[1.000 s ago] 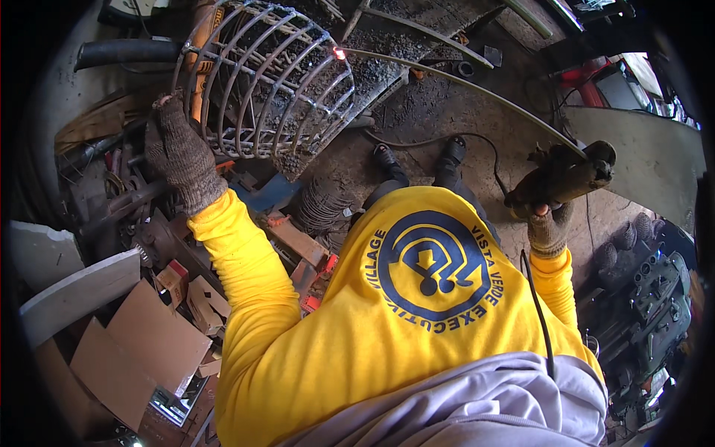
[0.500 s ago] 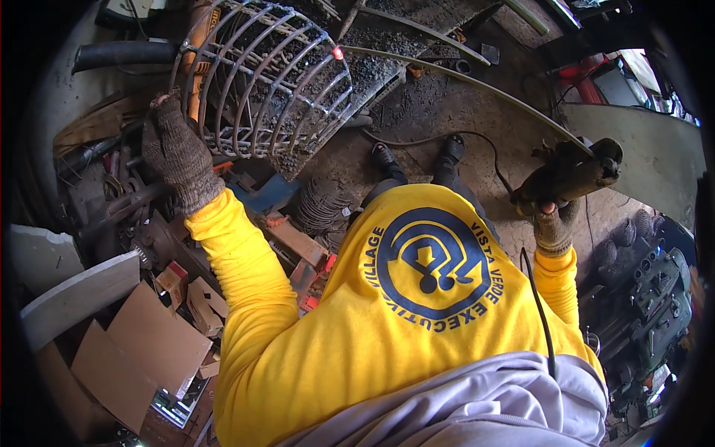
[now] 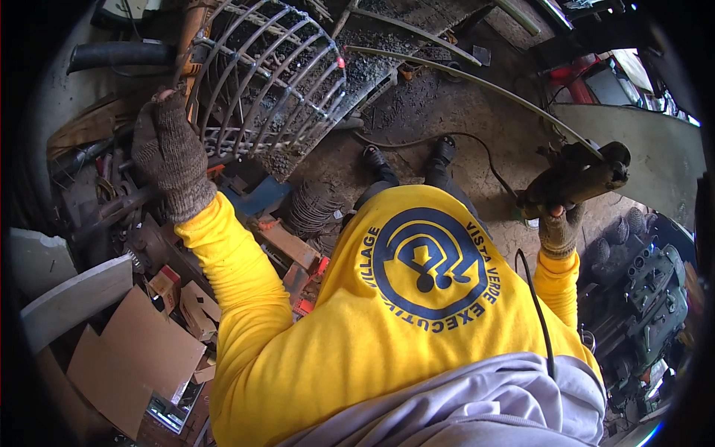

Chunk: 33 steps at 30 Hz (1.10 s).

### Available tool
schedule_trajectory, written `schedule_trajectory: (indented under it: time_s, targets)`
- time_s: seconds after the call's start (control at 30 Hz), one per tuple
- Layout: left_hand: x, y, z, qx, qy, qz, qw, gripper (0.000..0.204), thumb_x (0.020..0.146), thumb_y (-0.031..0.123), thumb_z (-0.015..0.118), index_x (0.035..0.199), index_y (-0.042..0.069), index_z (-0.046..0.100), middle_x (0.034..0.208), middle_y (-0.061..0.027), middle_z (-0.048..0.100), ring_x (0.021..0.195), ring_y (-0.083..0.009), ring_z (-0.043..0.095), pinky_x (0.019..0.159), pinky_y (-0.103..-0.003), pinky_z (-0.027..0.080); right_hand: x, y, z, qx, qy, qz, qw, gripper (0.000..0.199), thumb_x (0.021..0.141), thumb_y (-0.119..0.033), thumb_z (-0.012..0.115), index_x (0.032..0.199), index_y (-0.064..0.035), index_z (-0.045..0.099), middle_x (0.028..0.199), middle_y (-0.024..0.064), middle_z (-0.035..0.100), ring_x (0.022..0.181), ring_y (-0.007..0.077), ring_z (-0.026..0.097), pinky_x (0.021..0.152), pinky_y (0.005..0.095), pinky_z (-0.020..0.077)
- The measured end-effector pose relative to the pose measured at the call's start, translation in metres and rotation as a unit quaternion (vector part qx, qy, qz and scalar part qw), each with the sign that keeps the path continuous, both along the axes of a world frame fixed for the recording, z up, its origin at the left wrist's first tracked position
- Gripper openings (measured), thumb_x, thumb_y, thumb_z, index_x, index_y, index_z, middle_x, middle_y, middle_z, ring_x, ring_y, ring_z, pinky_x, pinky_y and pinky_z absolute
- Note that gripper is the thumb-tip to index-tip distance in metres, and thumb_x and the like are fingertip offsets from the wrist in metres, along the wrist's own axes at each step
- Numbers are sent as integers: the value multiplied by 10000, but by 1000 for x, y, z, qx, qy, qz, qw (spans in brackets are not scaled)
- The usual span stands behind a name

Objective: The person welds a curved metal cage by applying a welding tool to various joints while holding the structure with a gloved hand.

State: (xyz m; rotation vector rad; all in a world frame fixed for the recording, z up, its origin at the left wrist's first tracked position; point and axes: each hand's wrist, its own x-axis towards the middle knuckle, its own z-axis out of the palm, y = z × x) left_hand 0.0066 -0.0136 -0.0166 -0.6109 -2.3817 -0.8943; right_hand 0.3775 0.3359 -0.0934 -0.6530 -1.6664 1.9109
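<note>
My left hand [image 3: 173, 153], in a brown knitted glove, is closed at the left rim of a cage of curved metal bars [image 3: 294, 89] and seems to grip its outer bar; the fingertips are partly hidden. A red-glowing spot shows on the cage's right edge. My right hand [image 3: 560, 227], gloved with bare fingertips, is wrapped around a dark, worn welding electrode holder [image 3: 577, 179]. From the holder a long, thin welding rod [image 3: 477, 78] reaches left, its tip close to the glowing spot. Whether the tip touches the cage I cannot tell.
Beneath the cage is a grit-covered metal plate [image 3: 380, 82]. An orange power tool [image 3: 192, 45] lies behind its left side. Cardboard boxes [image 3: 141, 335] and coiled wire [image 3: 316, 208] are at lower left. A cable [image 3: 469, 134] crosses the floor. Greenish machine parts [image 3: 655, 290] stand at right.
My left hand and the cage have shifted slightly left. My right hand has moved a little right with the electrode holder and rod. The glowing spot looks darker red.
</note>
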Motion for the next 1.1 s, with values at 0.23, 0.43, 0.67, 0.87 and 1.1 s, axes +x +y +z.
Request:
schedule_trajectory:
  time_s: [0.23,0.43,0.67,0.87,1.1]
  targets:
    - [-3,-6,1,-50,102,-53,992,255,869,246,682,906,-6,667,806,-145,661,761,-286,651,695,-335,497,-8,-4,9,-20,-22,58,998,755,743,-396,800,1260,10,427,900,84,596,726,154,580,638,280,484]
    - [-6,-10,-3,-38,74,-37,996,275,884,264,664,892,-10,668,830,-147,671,763,-284,657,703,-336,499,-17,-15,9,-22,-41,46,998,747,731,-416,805,1225,13,443,860,67,585,682,140,567,627,270,474]
    - [2,-1,-1,12,52,-14,998,271,885,250,666,908,-20,668,842,-138,679,773,-251,662,706,-323,503,-22,-19,13,-42,-40,65,996,796,723,-417,811,1257,25,420,848,50,578,690,129,557,637,274,474]
    - [-3,-11,-4,-2,51,-15,999,262,887,237,661,918,-23,668,835,-142,677,765,-261,660,703,-326,506,-20,-17,10,-40,-36,69,996,782,730,-394,811,1257,31,419,847,46,578,698,128,555,644,272,468]
    - [6,2,2,-22,67,-13,997,295,891,273,651,891,-22,668,805,-139,669,727,-264,652,661,-347,499,-19,-19,7,-27,-43,70,996,755,739,-394,805,1242,27,430,856,48,578,716,124,554,654,270,467]
